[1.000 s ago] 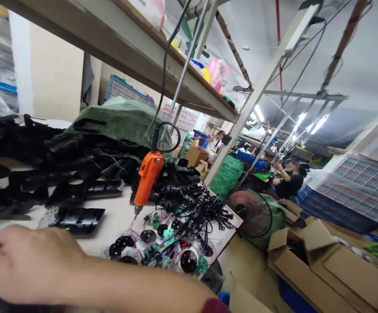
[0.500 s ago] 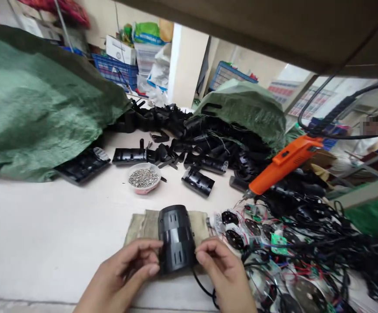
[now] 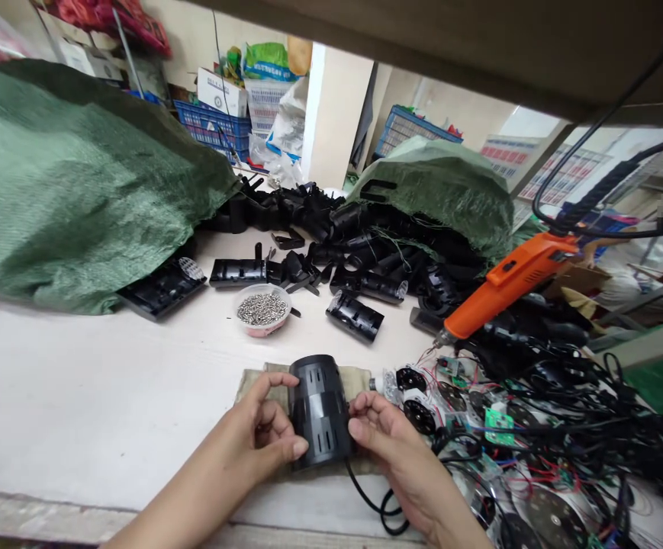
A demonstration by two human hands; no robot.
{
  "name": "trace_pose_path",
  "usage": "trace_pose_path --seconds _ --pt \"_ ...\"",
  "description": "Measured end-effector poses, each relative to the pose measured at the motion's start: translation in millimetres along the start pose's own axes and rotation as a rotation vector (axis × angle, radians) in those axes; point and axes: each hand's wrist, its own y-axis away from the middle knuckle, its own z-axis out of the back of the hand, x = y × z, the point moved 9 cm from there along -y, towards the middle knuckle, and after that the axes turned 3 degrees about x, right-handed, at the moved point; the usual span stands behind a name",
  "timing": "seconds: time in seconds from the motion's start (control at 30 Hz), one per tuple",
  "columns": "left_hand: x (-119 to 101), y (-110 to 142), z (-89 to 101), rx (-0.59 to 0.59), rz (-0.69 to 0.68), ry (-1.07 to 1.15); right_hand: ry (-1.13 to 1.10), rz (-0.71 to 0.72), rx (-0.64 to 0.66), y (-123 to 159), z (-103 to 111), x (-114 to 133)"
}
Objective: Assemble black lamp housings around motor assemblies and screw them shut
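The black housing (image 3: 320, 408) was held over the cloth (image 3: 359, 378) by the left hand (image 3: 254, 431); its right edge was met by the right hand (image 3: 393, 442) (whose grip could not be judged). Positioning was seemingly in hand; steady alignment was called for next.

One head-worn camera looks forward and down across the white tabletop (image 3: 91, 389), close above.
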Motion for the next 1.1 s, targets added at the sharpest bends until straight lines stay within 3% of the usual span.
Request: trace_pose_path --seconds 0.2,0.37,0.53,0.63,0.73,0.83,0.87,0.93,1.0,1.03,1.1 --pt "19 -1 2.0 -0.054 0.005 0.048 -0.113 -0.044 0.095 2 -10 -1" --pt "31 -4 2.1 -0.070 0.009 0.047 -0.083 -0.048 0.071 9 -15 0" --pt "19 -3 11.9 -0.271 -0.102 0.005 -0.056 0.101 0.074 14 -21 5" --pt "8 -4 -0.7 -0.250 -0.157 0.251 -0.159 0.176 0.072 16 -22 6" --pt "9 -6 -20.7 -0.188 -0.051 0.443 -0.151 0.209 0.067 20 -27 1" --pt "12 -7 -32.8 -0.175 0.077 0.497 -0.020 0.235 0.054 29 -27 4" --pt "12 -7 -34.8 -0.172 0.110 0.502 0.064 0.247 -0.003 31 -18 11" --pt "12 -8 -35.2 -0.173 0.153 0.503 0.282 0.332 -0.260 37 19 44" --pt "10 -9 -31.0 -0.196 0.162 0.492 0.465 0.578 -0.651 52 66 103" --pt "9 -10 -28.3 -0.208 0.151 0.476 0.517 0.696 -0.785 57 82 131" --pt "7 -12 -24.1 -0.222 0.116 0.417 0.521 0.768 -0.765 38 98 169"
